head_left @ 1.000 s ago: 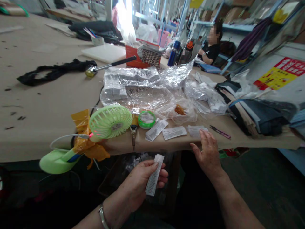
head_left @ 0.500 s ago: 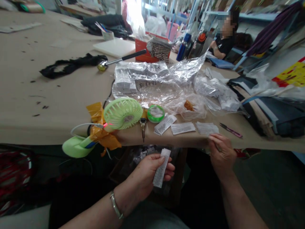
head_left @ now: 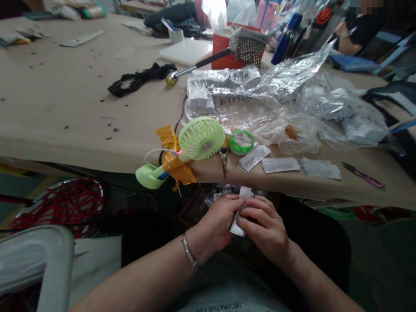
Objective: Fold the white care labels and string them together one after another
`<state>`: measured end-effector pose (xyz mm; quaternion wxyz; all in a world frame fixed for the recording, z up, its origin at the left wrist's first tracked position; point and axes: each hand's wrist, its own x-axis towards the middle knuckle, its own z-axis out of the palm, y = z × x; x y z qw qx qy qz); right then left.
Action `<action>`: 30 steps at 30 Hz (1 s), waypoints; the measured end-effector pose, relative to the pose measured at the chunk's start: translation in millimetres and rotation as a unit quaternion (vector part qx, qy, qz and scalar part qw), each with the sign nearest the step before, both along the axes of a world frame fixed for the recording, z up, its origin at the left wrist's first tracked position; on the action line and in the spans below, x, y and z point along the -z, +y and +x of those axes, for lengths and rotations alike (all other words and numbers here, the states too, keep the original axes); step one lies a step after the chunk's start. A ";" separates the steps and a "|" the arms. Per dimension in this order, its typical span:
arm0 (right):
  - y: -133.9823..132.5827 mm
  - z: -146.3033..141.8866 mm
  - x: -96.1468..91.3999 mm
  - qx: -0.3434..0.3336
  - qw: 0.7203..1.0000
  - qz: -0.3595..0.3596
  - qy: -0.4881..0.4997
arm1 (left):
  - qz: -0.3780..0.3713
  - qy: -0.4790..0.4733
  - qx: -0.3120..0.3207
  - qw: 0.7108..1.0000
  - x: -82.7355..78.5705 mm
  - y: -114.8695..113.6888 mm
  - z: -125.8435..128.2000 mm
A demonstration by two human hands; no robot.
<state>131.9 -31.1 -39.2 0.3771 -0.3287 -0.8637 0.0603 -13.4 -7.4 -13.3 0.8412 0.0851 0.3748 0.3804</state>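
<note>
Now closed, the fingers of the left hand and right hand pinch the printed strips between them, just off the front edge of the desk; the right hand has moved in from the rightmost paper pile, making the handling two-handed.

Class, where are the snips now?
In the head view, the snips lie at right on the table, near its front edge, just right of the rightmost labels.

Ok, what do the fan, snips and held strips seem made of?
Fan: likely plastic, satin green, moulded grille. Snips: probably metal blades, dark, thin; smooth pink handle perhaps plastic. Held strips: matte white, thin, printed; paper or fabric, can't tell.
</note>
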 end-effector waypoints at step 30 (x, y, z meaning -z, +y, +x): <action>24.2 4.1 8.2 -0.134 0.653 -0.646 0.371 | 0.072 -0.012 0.217 0.973 0.4 -13.1 -17.8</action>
